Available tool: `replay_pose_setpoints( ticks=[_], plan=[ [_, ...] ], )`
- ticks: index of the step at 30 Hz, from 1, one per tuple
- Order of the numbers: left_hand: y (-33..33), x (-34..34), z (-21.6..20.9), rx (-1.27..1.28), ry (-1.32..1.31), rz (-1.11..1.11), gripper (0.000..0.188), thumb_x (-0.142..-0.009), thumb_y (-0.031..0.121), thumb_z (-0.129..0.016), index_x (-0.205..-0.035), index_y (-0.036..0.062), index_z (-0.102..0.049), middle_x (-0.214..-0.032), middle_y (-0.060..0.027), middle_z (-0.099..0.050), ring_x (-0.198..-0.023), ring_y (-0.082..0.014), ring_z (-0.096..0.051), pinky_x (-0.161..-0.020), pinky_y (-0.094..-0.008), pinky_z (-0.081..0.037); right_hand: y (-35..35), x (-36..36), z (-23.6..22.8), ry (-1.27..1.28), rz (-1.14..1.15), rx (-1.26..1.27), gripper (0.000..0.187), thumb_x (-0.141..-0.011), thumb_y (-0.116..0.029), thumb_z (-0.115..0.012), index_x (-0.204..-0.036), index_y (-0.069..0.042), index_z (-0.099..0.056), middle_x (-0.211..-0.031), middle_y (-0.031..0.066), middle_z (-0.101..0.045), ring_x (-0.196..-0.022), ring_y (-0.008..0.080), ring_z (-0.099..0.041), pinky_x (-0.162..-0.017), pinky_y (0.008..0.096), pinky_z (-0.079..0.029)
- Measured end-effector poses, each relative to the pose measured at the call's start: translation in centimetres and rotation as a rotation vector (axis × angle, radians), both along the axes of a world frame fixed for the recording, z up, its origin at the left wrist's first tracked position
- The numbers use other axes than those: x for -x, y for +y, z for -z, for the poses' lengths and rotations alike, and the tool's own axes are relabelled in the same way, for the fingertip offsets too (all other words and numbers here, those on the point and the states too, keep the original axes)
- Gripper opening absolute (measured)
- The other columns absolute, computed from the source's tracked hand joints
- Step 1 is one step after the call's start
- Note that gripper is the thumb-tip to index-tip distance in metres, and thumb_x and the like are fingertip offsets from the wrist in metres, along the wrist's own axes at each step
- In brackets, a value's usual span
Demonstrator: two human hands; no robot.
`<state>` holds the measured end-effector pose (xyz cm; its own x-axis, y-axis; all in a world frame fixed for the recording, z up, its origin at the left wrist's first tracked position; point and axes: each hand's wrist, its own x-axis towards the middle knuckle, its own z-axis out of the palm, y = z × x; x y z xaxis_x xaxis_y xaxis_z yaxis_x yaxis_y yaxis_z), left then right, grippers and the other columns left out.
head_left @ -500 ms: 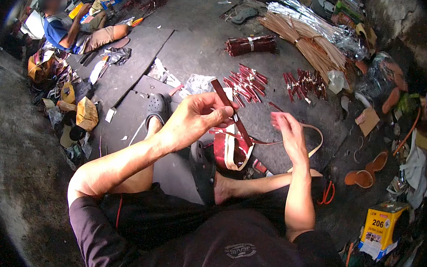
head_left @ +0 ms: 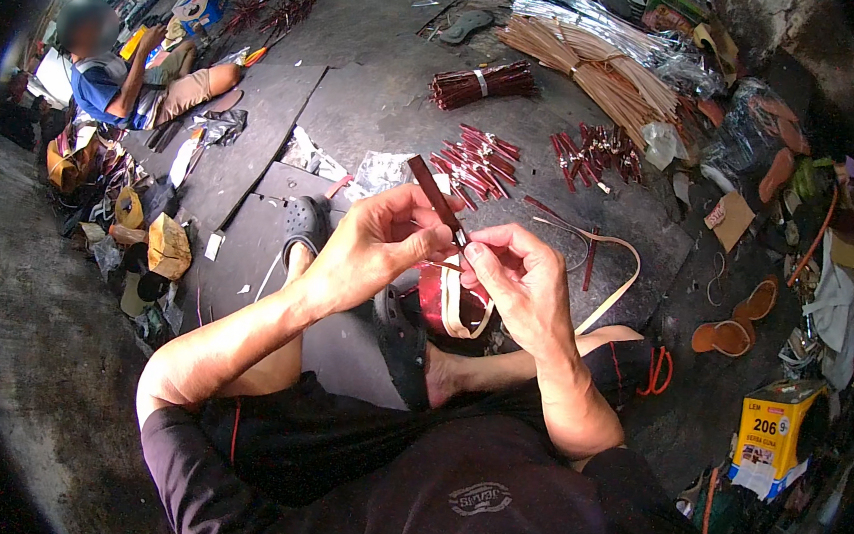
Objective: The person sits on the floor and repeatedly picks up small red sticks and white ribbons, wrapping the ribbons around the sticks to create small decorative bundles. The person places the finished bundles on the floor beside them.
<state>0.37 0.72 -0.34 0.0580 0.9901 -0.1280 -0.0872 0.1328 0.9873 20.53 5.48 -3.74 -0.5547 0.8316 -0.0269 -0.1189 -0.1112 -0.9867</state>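
My left hand (head_left: 356, 253) pinches a narrow dark red strap (head_left: 425, 187), which slants from upper left down between my hands. A small whitish piece (head_left: 460, 238) shows on the strap at my fingertips. There my right hand (head_left: 524, 287) closes thumb and forefinger on the strap, covering its lower part. Below the hands lies a shiny red piece with a cream band (head_left: 453, 314), partly hidden by my right hand. A long pale strip (head_left: 617, 294) curves over the floor to the right, beside a short dark red strip (head_left: 590, 260).
Beyond my hands lie two loose piles of dark red straps (head_left: 475, 160) (head_left: 596, 157) and a tied bundle (head_left: 482, 84). Tan strips (head_left: 584, 59) lie farther back. Brown sandal soles (head_left: 722, 336) and a yellow tin (head_left: 773, 435) are at right. A person (head_left: 111, 81) sits far left.
My right hand has moved left and closed on the strap beside my left fingertips. My left hand still holds the strap. The view has shifted slightly.
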Motion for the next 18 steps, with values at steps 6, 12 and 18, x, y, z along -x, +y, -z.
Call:
replay_pose_setpoints(
  ticks=[6, 12, 18],
  plan=[
    [-0.3, -0.1, -0.5, -0.023, 0.059, 0.002, 0.028, -0.095, 0.013, -0.068, -0.120, 0.0008, -0.062, -0.100, -0.0045, -0.068, -0.095, -0.0146, -0.066, -0.087, -0.0315, -0.055, -0.5, -0.1, -0.1, -0.049, 0.051, -0.055, 0.016, -0.097, -0.013, -0.066, -0.105, 0.000, -0.066, -0.085, 0.0062, -0.071, -0.077, 0.0092, -0.067, -0.065, 0.0247, -0.053],
    [-0.4, 0.3, -0.1, -0.027, -0.002, -0.011, 0.027, -0.097, 0.018, -0.067, -0.119, 0.0019, -0.063, -0.101, -0.0059, -0.068, -0.094, -0.0147, -0.066, -0.087, -0.0321, -0.055, -1.3, 0.1, -1.1, -0.054, 0.163, -0.360, 0.012, -0.093, -0.008, -0.068, -0.104, -0.002, -0.066, -0.085, 0.0077, -0.071, -0.071, 0.0127, -0.068, -0.060, 0.0281, -0.053],
    [-0.7, 0.2, -1.8, 0.106, -0.092, -0.041, 0.029, -0.100, 0.015, -0.061, -0.126, 0.0014, -0.060, -0.108, -0.0068, -0.066, -0.098, -0.0146, -0.066, -0.089, -0.0303, -0.055, -0.8, 0.1, -1.0, -0.188, 0.333, -1.044, 0.022, -0.083, -0.001, -0.074, -0.102, -0.005, -0.066, -0.094, 0.0115, -0.068, -0.079, 0.0275, -0.069, -0.065, 0.0351, -0.056]
  ],
)
